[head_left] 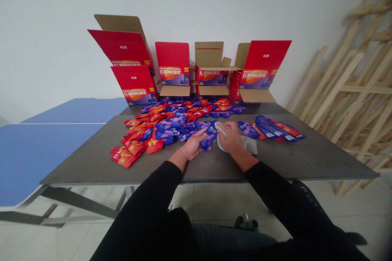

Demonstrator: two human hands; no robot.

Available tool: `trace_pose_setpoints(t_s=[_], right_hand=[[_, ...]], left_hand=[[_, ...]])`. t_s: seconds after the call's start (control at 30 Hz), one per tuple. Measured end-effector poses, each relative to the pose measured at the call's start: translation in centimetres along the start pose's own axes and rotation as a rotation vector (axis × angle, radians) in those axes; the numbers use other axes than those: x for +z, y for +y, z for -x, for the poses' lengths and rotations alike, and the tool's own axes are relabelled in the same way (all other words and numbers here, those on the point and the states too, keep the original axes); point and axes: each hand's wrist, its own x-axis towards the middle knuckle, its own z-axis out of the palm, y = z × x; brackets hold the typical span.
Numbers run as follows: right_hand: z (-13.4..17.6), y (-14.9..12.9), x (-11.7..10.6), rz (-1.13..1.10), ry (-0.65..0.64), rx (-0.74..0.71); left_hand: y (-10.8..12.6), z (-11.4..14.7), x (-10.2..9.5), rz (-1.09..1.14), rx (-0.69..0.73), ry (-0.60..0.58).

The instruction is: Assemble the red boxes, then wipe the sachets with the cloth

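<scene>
My left hand [193, 146] grips a purple sachet [210, 134] by its left side, above the table's front half. In my right hand [230, 136] is a white cloth or tissue [249, 144], pressed against the sachet's upper right edge; the rest of it trails to the right on the table. Beyond my hands spreads a loose heap of red sachets [132, 134] and purple sachets [165, 124]. Off to the right lies a smaller group of purple and red sachets [269, 127], roughly lined up.
Red cartons with raised flaps, such as the left carton [134, 85] and right carton [254, 71], line the back of the grey table [88, 163]. A blue table [24, 159] adjoins on the left. Wooden frames [352, 85] lean against the wall at right.
</scene>
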Motion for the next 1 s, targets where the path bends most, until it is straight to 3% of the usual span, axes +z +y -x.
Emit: trace_pose_setpoints(t_s=[0.1,0.2,0.4,0.5,0.63,0.8,1.0], right_hand=[[-0.3,0.5,0.1,0.007,0.056,0.052],[-0.2,0.4,0.0,0.029,0.096,-0.021],[1.1,-2.4,-0.2,-0.02,0.0,-0.57],[1.3,-3.3,-0.3,-0.031,-0.072,-0.734],[1.2,-3.4,-0.2,-0.007,-0.149,-0.75],[1.2,-3.4,0.1,-0.008,-0.125,-0.744],[1.2,-2.6,0.6,0.021,-0.057,-0.475]], left_hand=[[0.1,0.0,-0.1,0.041,-0.008,-0.02],[0.4,0.0,0.2,0.122,-0.012,-0.015],[1.3,0.0,0.9,0.29,-0.009,0.016],[1.5,0.1,1.0,0.323,-0.04,-0.001],[1.4,0.2,1.0,0.336,-0.076,-0.009],[0.9,0.1,0.9,0.306,-0.084,-0.06],[-0.1,-0.1,0.9,0.224,-0.046,-0.122]])
